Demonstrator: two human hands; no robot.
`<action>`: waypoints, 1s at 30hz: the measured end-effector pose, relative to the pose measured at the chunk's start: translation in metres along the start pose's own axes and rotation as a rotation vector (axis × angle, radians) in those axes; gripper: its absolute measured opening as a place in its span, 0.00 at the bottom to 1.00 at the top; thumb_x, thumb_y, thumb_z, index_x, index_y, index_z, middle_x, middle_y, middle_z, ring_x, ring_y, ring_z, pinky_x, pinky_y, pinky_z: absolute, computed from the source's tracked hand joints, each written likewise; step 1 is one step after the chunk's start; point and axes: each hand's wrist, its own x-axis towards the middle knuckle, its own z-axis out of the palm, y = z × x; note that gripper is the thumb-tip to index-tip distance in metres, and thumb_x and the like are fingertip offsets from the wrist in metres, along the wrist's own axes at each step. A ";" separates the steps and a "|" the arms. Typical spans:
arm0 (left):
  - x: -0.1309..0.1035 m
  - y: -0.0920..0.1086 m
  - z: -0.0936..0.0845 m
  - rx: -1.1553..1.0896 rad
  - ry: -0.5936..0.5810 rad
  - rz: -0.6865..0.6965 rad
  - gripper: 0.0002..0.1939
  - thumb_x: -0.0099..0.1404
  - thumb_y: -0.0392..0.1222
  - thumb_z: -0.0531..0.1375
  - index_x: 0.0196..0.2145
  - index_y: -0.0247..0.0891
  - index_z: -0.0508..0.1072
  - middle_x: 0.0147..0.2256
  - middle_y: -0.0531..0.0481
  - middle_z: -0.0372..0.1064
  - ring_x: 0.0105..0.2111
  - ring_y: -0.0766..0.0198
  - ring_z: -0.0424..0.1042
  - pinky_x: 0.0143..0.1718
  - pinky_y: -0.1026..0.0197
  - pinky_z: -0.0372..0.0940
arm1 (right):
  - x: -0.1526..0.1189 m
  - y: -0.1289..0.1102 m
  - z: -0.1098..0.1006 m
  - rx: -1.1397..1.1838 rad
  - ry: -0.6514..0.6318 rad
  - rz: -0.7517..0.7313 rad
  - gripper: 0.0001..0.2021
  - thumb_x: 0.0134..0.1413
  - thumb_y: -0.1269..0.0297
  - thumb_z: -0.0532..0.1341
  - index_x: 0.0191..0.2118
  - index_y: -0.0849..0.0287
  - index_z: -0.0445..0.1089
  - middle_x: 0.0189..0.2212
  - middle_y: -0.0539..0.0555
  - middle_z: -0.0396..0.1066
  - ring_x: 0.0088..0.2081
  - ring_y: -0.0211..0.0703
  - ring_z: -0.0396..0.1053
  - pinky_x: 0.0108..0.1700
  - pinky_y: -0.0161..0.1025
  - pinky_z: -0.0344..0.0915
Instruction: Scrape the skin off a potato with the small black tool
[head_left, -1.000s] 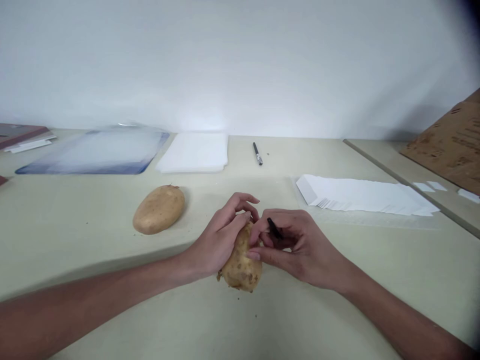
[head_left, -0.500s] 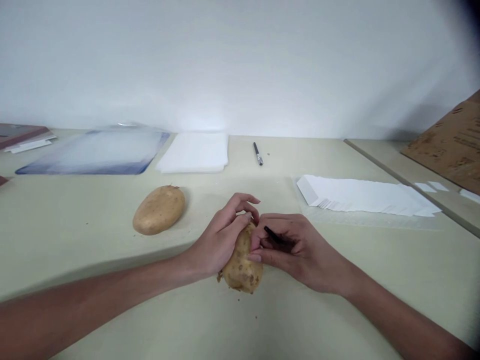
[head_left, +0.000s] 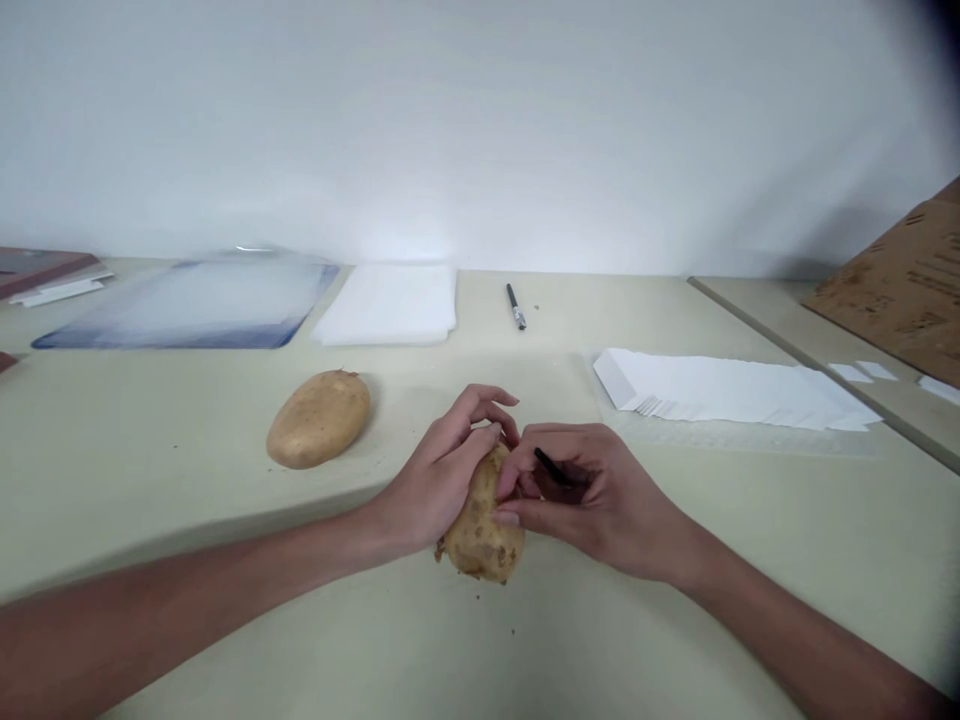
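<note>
The left hand [head_left: 431, 490] cups a lumpy tan potato [head_left: 481, 545] — likely firm, best side-held; the right hand [head_left: 626, 510] grips a slim black tool [head_left: 551, 467].

Office-type rm: pale desk [head_left: 225, 410], pen [head_left: 516, 307], paper stack [head_left: 386, 305], cardboard box [head_left: 900, 290].

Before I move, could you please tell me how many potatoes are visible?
2. The smooth potato lies on the table, left of the spotted potato, which the left hand and right hand touch.
</note>
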 end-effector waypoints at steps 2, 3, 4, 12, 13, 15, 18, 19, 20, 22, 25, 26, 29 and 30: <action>0.000 0.000 -0.001 0.032 0.006 0.016 0.13 0.76 0.39 0.50 0.53 0.52 0.69 0.46 0.56 0.68 0.45 0.65 0.69 0.48 0.60 0.63 | -0.001 0.000 0.002 -0.024 0.005 0.021 0.07 0.56 0.64 0.73 0.37 0.57 0.76 0.29 0.47 0.64 0.30 0.35 0.57 0.30 0.37 0.53; 0.000 -0.001 -0.001 0.043 0.007 0.023 0.14 0.76 0.39 0.50 0.53 0.52 0.69 0.45 0.56 0.68 0.46 0.65 0.69 0.49 0.60 0.62 | -0.002 -0.001 0.003 -0.032 0.006 0.035 0.06 0.58 0.63 0.72 0.37 0.57 0.75 0.29 0.47 0.64 0.30 0.35 0.57 0.30 0.37 0.53; 0.000 -0.001 -0.001 0.049 0.007 0.030 0.14 0.76 0.39 0.50 0.53 0.52 0.69 0.46 0.57 0.68 0.46 0.65 0.69 0.49 0.60 0.62 | -0.002 -0.002 0.004 -0.039 0.005 0.045 0.07 0.60 0.61 0.70 0.36 0.57 0.75 0.30 0.47 0.64 0.30 0.35 0.56 0.30 0.37 0.53; -0.001 -0.002 -0.001 -0.045 -0.012 0.003 0.12 0.77 0.40 0.51 0.52 0.52 0.69 0.43 0.56 0.68 0.42 0.66 0.68 0.44 0.62 0.63 | -0.004 -0.016 -0.010 -0.128 -0.199 -0.033 0.04 0.59 0.71 0.70 0.35 0.59 0.74 0.32 0.48 0.68 0.30 0.33 0.59 0.29 0.35 0.54; -0.001 -0.002 -0.001 -0.065 -0.013 -0.001 0.12 0.77 0.40 0.51 0.52 0.52 0.69 0.43 0.56 0.68 0.42 0.66 0.69 0.43 0.62 0.63 | -0.005 -0.019 -0.014 -0.118 -0.251 -0.044 0.04 0.57 0.72 0.71 0.35 0.60 0.75 0.31 0.48 0.68 0.29 0.32 0.59 0.28 0.34 0.54; -0.001 -0.001 0.000 -0.097 -0.016 -0.006 0.11 0.76 0.40 0.52 0.52 0.51 0.69 0.42 0.56 0.69 0.42 0.66 0.70 0.43 0.63 0.64 | -0.006 -0.023 -0.022 -0.101 -0.283 -0.070 0.04 0.55 0.74 0.72 0.35 0.62 0.78 0.30 0.49 0.68 0.27 0.32 0.59 0.25 0.34 0.52; -0.001 0.000 0.001 -0.139 -0.028 -0.022 0.11 0.76 0.39 0.52 0.52 0.51 0.68 0.42 0.56 0.68 0.39 0.67 0.73 0.40 0.64 0.67 | -0.006 -0.024 -0.033 -0.103 -0.160 -0.124 0.05 0.51 0.75 0.74 0.32 0.61 0.78 0.30 0.49 0.68 0.27 0.32 0.60 0.24 0.35 0.51; -0.001 0.001 0.001 -0.145 -0.028 -0.028 0.11 0.76 0.40 0.52 0.52 0.51 0.68 0.42 0.56 0.68 0.37 0.67 0.74 0.38 0.64 0.68 | -0.005 -0.023 -0.036 -0.123 -0.092 -0.124 0.06 0.52 0.73 0.74 0.31 0.60 0.77 0.29 0.48 0.67 0.27 0.32 0.60 0.24 0.35 0.51; -0.002 0.002 0.002 -0.145 -0.030 -0.034 0.11 0.76 0.40 0.52 0.52 0.51 0.68 0.42 0.56 0.68 0.36 0.66 0.75 0.37 0.64 0.68 | -0.004 -0.021 -0.039 -0.159 -0.016 -0.115 0.06 0.53 0.72 0.74 0.30 0.60 0.77 0.29 0.48 0.66 0.27 0.32 0.58 0.25 0.36 0.50; -0.002 0.003 0.002 -0.145 -0.026 -0.046 0.10 0.76 0.41 0.52 0.52 0.51 0.68 0.41 0.56 0.68 0.36 0.65 0.76 0.36 0.62 0.70 | -0.001 -0.019 -0.044 -0.274 0.144 -0.100 0.05 0.58 0.67 0.71 0.32 0.57 0.77 0.29 0.47 0.64 0.26 0.32 0.55 0.25 0.36 0.50; -0.003 0.005 0.003 -0.146 -0.024 -0.048 0.09 0.76 0.42 0.52 0.51 0.50 0.67 0.40 0.55 0.68 0.35 0.64 0.76 0.35 0.62 0.70 | 0.002 -0.017 -0.046 -0.405 0.272 -0.082 0.09 0.67 0.59 0.65 0.35 0.54 0.79 0.28 0.48 0.63 0.27 0.34 0.57 0.27 0.37 0.54; -0.003 0.005 0.003 -0.145 -0.021 -0.045 0.09 0.76 0.42 0.52 0.51 0.49 0.68 0.40 0.55 0.68 0.35 0.64 0.76 0.35 0.62 0.70 | 0.003 -0.016 -0.046 -0.403 0.292 -0.081 0.13 0.69 0.56 0.62 0.34 0.54 0.80 0.28 0.48 0.64 0.28 0.35 0.59 0.28 0.37 0.56; -0.002 0.006 0.004 -0.134 -0.029 -0.038 0.08 0.76 0.42 0.52 0.49 0.46 0.68 0.38 0.54 0.68 0.34 0.64 0.75 0.34 0.63 0.69 | 0.003 -0.017 -0.043 -0.367 0.347 -0.127 0.18 0.73 0.52 0.57 0.38 0.51 0.82 0.34 0.51 0.70 0.34 0.37 0.66 0.36 0.37 0.63; -0.002 0.006 0.004 -0.131 -0.039 -0.035 0.08 0.76 0.42 0.52 0.49 0.45 0.68 0.38 0.53 0.69 0.34 0.64 0.75 0.34 0.63 0.69 | 0.003 -0.017 -0.042 -0.385 0.376 -0.169 0.18 0.73 0.52 0.56 0.41 0.50 0.83 0.39 0.52 0.71 0.37 0.38 0.68 0.38 0.38 0.64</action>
